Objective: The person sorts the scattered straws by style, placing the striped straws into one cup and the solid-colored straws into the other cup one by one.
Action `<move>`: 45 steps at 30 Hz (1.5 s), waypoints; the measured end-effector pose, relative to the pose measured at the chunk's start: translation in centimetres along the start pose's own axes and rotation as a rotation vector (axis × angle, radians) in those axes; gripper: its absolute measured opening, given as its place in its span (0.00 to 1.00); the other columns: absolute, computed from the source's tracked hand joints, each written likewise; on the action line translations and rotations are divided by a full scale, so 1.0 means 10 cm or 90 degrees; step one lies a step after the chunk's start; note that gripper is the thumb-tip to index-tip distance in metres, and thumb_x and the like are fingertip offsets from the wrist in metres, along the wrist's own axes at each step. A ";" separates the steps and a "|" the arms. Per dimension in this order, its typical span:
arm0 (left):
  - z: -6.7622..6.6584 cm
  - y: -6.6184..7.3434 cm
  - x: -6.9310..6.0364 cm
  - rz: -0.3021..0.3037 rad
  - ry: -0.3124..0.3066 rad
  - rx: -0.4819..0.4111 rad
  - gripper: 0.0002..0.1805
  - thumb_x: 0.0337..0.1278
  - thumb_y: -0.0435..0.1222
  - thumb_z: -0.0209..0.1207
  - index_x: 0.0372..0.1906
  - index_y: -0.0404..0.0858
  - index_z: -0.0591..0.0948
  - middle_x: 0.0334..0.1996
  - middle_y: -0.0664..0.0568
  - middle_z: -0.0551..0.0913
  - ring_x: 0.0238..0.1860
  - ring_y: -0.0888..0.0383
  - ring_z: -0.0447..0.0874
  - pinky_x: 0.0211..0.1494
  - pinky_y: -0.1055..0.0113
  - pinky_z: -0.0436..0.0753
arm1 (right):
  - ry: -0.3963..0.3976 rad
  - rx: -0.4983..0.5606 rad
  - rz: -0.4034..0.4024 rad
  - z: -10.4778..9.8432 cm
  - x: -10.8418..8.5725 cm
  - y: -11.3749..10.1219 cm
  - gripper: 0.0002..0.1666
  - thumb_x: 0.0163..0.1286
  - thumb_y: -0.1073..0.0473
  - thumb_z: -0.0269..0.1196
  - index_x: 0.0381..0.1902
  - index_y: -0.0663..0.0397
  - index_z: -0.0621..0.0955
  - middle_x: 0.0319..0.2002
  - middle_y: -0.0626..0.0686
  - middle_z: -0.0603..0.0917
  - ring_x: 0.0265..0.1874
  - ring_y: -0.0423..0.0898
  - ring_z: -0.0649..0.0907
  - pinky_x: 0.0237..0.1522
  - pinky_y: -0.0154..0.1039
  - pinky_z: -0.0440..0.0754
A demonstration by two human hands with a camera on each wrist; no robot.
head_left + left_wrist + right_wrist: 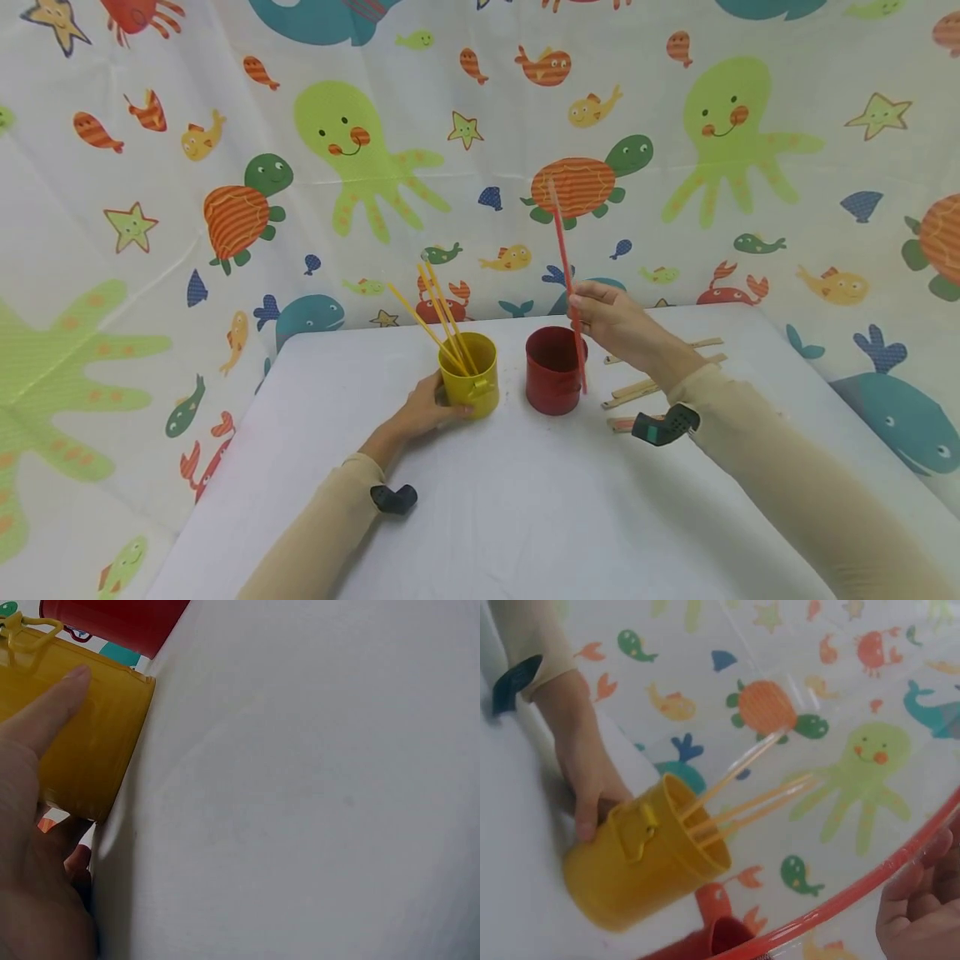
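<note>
In the head view my left hand (423, 408) holds a small yellow bucket (486, 403) upright on the table, its thumb along the near side. Several yellow straws (444, 310) lean inside it, seeming to have clear wrapping at their tips. My right hand (611, 321) pinches a long red straw (562, 242), which stands nearly upright. The straw's lower end overlaps the right side of a red bucket (551, 393); it appears in front of the wall, though depth is hard to judge. Clear wrapping shows around the red straw (855, 892) in the right wrist view.
Several thin straws or sticks (633, 390) lie on the white table (487, 517) right of the red bucket, partly under my right forearm. A curtain (465, 75) printed with sea animals hangs behind the table's back edge.
</note>
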State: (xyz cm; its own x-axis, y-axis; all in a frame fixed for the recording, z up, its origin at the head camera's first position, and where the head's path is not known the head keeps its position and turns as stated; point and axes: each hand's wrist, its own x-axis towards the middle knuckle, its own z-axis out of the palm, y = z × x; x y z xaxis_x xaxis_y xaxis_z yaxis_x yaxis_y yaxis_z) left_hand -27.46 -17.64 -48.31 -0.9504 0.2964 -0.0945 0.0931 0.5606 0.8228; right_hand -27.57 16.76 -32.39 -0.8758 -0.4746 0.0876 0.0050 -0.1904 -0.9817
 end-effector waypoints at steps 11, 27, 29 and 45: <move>0.00 0.00 -0.01 0.005 -0.001 -0.005 0.50 0.54 0.50 0.71 0.78 0.44 0.60 0.78 0.47 0.64 0.81 0.44 0.55 0.82 0.38 0.53 | 0.044 0.051 0.001 0.40 0.29 -0.15 0.14 0.80 0.62 0.52 0.39 0.40 0.82 0.42 0.44 0.76 0.46 0.43 0.73 0.50 0.30 0.78; 0.00 -0.02 0.01 -0.004 -0.005 0.001 0.51 0.52 0.51 0.72 0.78 0.44 0.61 0.78 0.48 0.64 0.81 0.45 0.54 0.82 0.38 0.51 | 0.078 0.073 -0.025 0.90 0.69 -0.17 0.08 0.78 0.63 0.56 0.41 0.44 0.80 0.43 0.44 0.77 0.43 0.42 0.74 0.52 0.33 0.77; 0.00 -0.01 0.00 -0.003 -0.003 0.000 0.51 0.52 0.51 0.73 0.78 0.44 0.60 0.78 0.47 0.64 0.81 0.45 0.55 0.82 0.38 0.52 | 0.089 0.070 -0.027 0.93 0.74 -0.12 0.08 0.78 0.63 0.56 0.40 0.44 0.80 0.44 0.43 0.76 0.43 0.41 0.74 0.51 0.33 0.76; -0.03 -0.01 -0.01 0.011 0.000 -0.007 0.50 0.52 0.51 0.72 0.77 0.43 0.62 0.76 0.47 0.67 0.80 0.44 0.57 0.82 0.38 0.53 | 0.172 -0.064 0.069 0.98 0.99 0.41 0.17 0.73 0.58 0.64 0.56 0.58 0.80 0.53 0.54 0.83 0.55 0.51 0.81 0.69 0.47 0.77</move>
State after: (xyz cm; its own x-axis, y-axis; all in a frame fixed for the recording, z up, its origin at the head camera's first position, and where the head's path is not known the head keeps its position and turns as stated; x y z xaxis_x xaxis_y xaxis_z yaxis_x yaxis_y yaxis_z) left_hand -27.47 -17.90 -48.20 -0.9489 0.3053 -0.0802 0.1060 0.5476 0.8300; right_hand -31.51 2.80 -33.92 -0.9693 -0.2399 -0.0530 0.0689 -0.0586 -0.9959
